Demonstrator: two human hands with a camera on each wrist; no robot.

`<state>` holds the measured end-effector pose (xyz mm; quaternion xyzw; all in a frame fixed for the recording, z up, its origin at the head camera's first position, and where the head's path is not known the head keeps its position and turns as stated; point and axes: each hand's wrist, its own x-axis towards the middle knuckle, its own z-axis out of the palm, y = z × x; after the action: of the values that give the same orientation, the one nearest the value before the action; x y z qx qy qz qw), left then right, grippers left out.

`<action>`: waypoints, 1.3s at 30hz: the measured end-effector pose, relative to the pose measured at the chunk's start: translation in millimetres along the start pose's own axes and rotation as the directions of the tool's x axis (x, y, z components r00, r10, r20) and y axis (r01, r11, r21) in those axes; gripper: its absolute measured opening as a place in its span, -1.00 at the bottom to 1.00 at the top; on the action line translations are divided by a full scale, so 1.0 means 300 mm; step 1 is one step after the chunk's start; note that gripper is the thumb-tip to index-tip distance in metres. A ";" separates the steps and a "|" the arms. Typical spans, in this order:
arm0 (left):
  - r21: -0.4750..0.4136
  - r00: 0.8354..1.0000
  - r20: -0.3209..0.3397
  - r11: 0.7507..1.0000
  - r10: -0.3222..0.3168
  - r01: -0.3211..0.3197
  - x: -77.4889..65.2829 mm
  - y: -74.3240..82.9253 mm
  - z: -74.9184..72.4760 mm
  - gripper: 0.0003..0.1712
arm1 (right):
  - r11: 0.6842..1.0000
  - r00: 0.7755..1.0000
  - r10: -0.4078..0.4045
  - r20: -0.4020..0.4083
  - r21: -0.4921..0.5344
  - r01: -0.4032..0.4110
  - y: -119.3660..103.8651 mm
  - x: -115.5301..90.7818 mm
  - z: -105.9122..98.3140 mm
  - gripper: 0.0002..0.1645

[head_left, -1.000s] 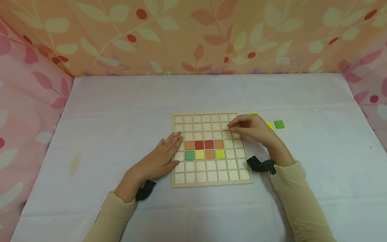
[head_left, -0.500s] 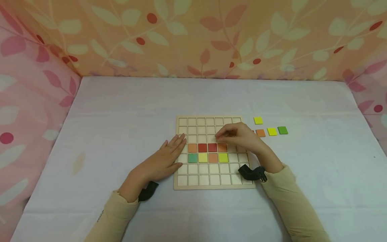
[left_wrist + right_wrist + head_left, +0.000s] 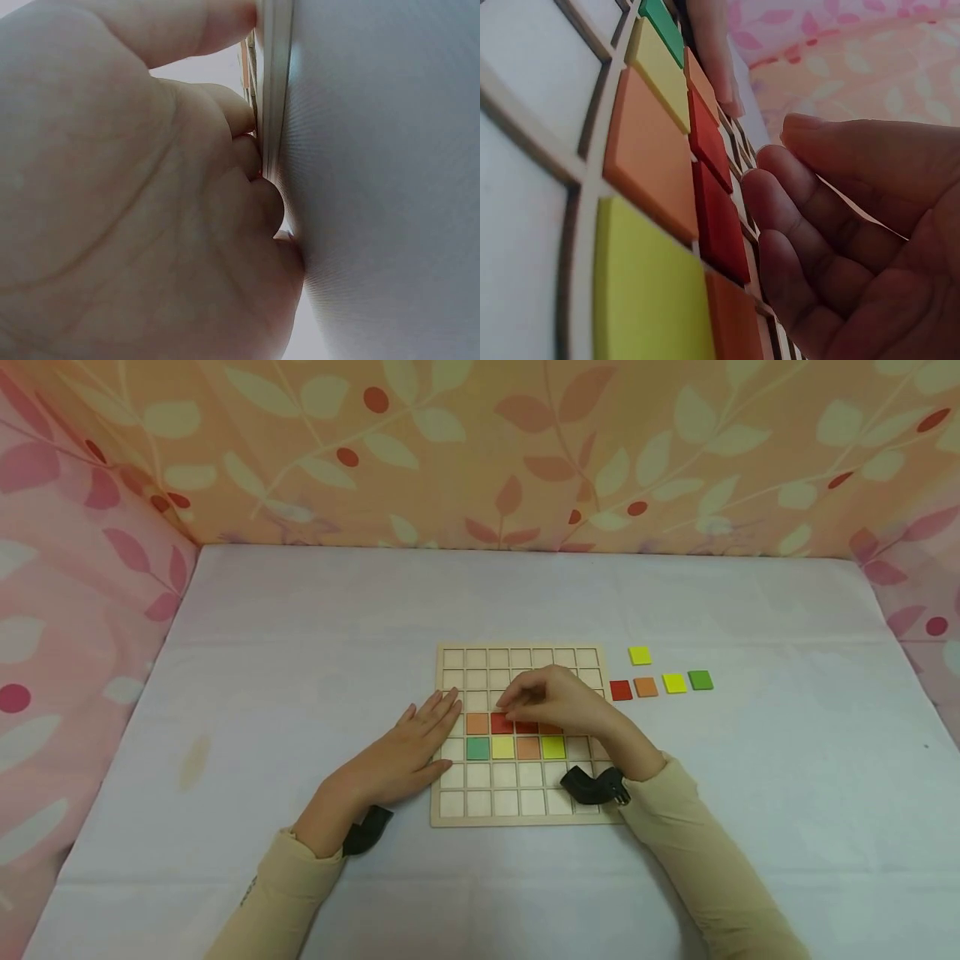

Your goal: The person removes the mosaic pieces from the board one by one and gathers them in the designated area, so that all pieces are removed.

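In the head view my left hand (image 3: 408,752) lies with straight fingers on the left rim of a wooden grid board (image 3: 525,818). Its palm fills much of the left wrist view, with the fingertips against the board's edge. My right hand (image 3: 562,702) is over the middle of the board, thumb and fingertips close together above a red tile (image 3: 500,724). No tile shows between those fingertips in the right wrist view (image 3: 832,217); whether a thin one is hidden there I cannot tell. Two rows of coloured tiles fill cells, including green (image 3: 477,749), pale yellow (image 3: 502,747) and bright yellow (image 3: 553,747).
Right of the board lie loose tiles: yellow (image 3: 640,656), red (image 3: 620,691), orange (image 3: 646,687), another yellow (image 3: 674,683) and green (image 3: 701,680). A white cloth (image 3: 300,610) covers the table, and patterned curtains (image 3: 450,452) stand behind and at the sides.
My right hand has moved left from the board's upper right to above the red tiles, uncovering the loose tiles at the right. The left hand stays on the board's left rim.
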<state>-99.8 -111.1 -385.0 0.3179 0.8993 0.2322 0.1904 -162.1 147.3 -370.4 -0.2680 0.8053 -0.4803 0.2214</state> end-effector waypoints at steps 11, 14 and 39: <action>-0.005 1.000 0.008 1.000 -0.003 0.003 -0.001 0.008 -0.007 -0.17 | 0.999 0.999 -0.002 0.052 -0.043 0.005 -0.019 0.061 0.033 -0.87; -0.005 1.000 0.004 1.000 0.002 -0.002 -0.002 0.008 -0.007 -0.17 | 0.998 0.998 0.003 0.061 -0.068 0.001 -0.020 0.072 0.036 -0.88; 0.004 1.000 -0.002 1.000 0.011 -0.011 -0.004 0.001 -0.002 -0.17 | 0.981 0.997 -0.059 0.054 -0.181 0.068 -0.015 0.068 0.073 -0.84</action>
<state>-99.0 -111.8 -384.2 0.3230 0.8982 0.2319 0.1874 -163.1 118.0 -377.9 -0.3245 0.8313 -0.4045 0.2000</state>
